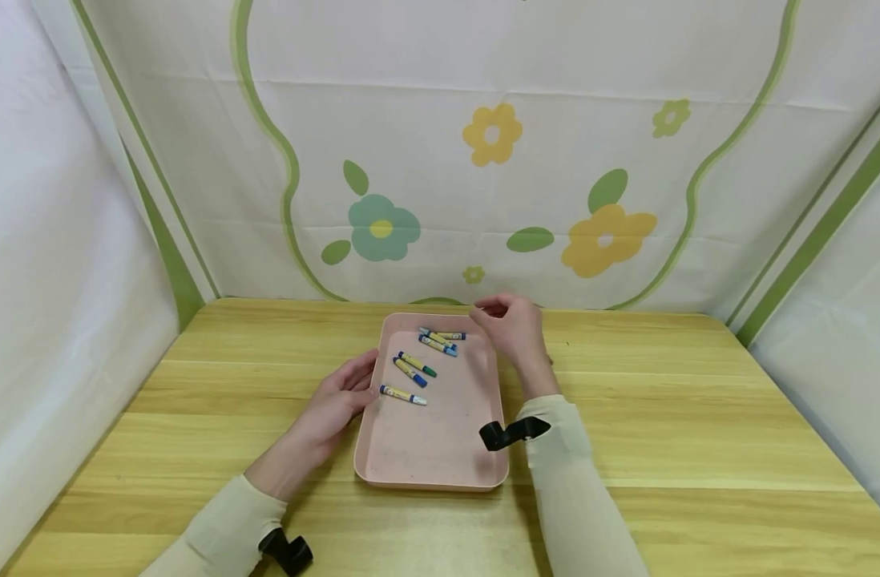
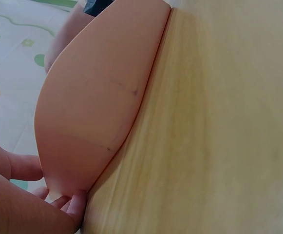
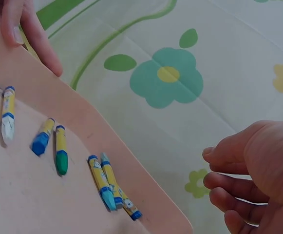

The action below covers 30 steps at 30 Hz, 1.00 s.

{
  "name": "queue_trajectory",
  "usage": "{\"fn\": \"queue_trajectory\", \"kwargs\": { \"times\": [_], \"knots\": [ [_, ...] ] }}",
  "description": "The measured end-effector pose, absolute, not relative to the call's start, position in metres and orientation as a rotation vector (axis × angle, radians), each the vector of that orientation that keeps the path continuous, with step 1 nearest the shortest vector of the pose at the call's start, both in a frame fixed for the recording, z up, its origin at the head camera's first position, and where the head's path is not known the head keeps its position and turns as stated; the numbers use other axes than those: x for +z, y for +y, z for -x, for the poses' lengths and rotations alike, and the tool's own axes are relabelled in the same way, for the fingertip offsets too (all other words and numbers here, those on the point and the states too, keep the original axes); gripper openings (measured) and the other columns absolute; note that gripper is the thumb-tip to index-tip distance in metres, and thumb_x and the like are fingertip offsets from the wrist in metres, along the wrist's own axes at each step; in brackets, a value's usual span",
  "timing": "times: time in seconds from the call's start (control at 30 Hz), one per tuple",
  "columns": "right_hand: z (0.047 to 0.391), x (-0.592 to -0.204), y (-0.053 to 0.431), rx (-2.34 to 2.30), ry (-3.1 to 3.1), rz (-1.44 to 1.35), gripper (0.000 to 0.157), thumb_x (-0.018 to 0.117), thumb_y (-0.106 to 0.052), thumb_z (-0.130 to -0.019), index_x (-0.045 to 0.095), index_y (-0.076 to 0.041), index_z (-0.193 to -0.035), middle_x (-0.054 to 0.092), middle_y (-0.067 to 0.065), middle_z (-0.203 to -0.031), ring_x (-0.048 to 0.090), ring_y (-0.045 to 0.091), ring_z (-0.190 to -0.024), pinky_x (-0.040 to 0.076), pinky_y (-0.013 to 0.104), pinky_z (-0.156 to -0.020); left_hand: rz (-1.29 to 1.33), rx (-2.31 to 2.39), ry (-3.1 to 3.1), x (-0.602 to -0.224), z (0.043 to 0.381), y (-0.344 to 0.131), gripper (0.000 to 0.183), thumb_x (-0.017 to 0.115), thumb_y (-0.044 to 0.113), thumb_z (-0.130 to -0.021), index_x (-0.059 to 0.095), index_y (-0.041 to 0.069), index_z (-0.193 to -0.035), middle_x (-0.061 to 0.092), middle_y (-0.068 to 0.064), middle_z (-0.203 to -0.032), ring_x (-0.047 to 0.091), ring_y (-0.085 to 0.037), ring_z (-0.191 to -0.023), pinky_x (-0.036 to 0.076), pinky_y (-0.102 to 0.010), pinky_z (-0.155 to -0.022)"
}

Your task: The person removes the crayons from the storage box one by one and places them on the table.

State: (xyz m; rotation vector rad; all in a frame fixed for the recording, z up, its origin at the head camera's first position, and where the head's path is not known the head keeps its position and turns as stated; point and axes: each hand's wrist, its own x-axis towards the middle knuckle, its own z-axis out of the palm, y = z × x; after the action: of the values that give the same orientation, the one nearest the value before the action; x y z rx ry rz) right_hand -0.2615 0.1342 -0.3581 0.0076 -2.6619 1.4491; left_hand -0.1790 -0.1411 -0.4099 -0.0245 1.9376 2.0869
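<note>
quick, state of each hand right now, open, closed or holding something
Left hand: holding the pink tray by its side.
Right hand: open, loosely curled, holding nothing visible.

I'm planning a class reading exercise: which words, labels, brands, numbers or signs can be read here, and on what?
Readable text: none.
Crayon wrappers: printed marks, too small and blurred to read.
Pink tray: no lettering visible.
Floral backdrop: no lettering visible.

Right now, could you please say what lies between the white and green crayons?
In the right wrist view, the dark blue crayon lies between the white crayon and green crayon.
</note>
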Motion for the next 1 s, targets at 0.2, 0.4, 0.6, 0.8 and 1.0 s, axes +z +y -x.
{"fn": "queue_trajectory", "kwargs": {
  "times": [0.2,0.4,0.6,0.8,1.0],
  "knots": [
    [0.26,-0.357,0.122,1.442,-2.671,-0.026,0.031,0.074,-0.03,-0.1,0.077,-0.011,-0.125,0.074,0.008,-0.115,0.068,0.027,-0.105,0.06,0.039,-0.086,0.027,2.082,1.936,-0.409,0.179,-0.141,0.067,0.05,-0.004,-0.104,0.028,0.006,-0.167,0.027,-0.015,-0.176,0.026,-0.034,-0.163,0.024,-0.05,-0.133],
    [0.257,-0.357,0.111,1.415,-2.67,-0.07,0.026,0.075,-0.028,-0.1,0.078,-0.012,-0.121,0.075,0.007,-0.111,0.068,0.025,-0.101,0.059,0.035,-0.082,0.02,2.087,1.933,-0.409,0.178,-0.141,0.067,0.05,-0.003,-0.105,0.028,0.006,-0.167,0.027,-0.015,-0.176,0.026,-0.033,-0.164,0.024,-0.049,-0.132],
    [0.254,-0.354,0.101,1.422,-2.675,-0.098,0.022,0.075,-0.027,-0.099,0.08,-0.014,-0.116,0.076,0.006,-0.108,0.067,0.024,-0.097,0.058,0.033,-0.079,0.017,2.086,1.934,-0.409,0.178,-0.141,0.068,0.05,-0.003,-0.104,0.028,0.006,-0.168,0.027,-0.015,-0.176,0.026,-0.033,-0.164,0.024,-0.049,-0.133],
    [0.249,-0.352,0.09,1.401,-2.669,-0.153,0.021,0.076,-0.026,-0.099,0.08,-0.013,-0.114,0.076,0.005,-0.105,0.068,0.023,-0.094,0.059,0.033,-0.079,0.029,2.074,1.94,-0.409,0.179,-0.141,0.068,0.051,-0.002,-0.105,0.028,0.008,-0.168,0.028,-0.014,-0.176,0.027,-0.033,-0.163,0.024,-0.049,-0.133],
    [0.246,-0.355,0.079,1.362,-2.663,-0.238,0.022,0.078,-0.026,-0.098,0.08,-0.011,-0.114,0.077,0.005,-0.101,0.069,0.022,-0.092,0.06,0.034,-0.08,0.018,2.083,1.928,-0.409,0.178,-0.142,0.068,0.05,-0.003,-0.105,0.027,0.007,-0.168,0.027,-0.015,-0.176,0.026,-0.034,-0.164,0.024,-0.049,-0.133]
  ]
}}
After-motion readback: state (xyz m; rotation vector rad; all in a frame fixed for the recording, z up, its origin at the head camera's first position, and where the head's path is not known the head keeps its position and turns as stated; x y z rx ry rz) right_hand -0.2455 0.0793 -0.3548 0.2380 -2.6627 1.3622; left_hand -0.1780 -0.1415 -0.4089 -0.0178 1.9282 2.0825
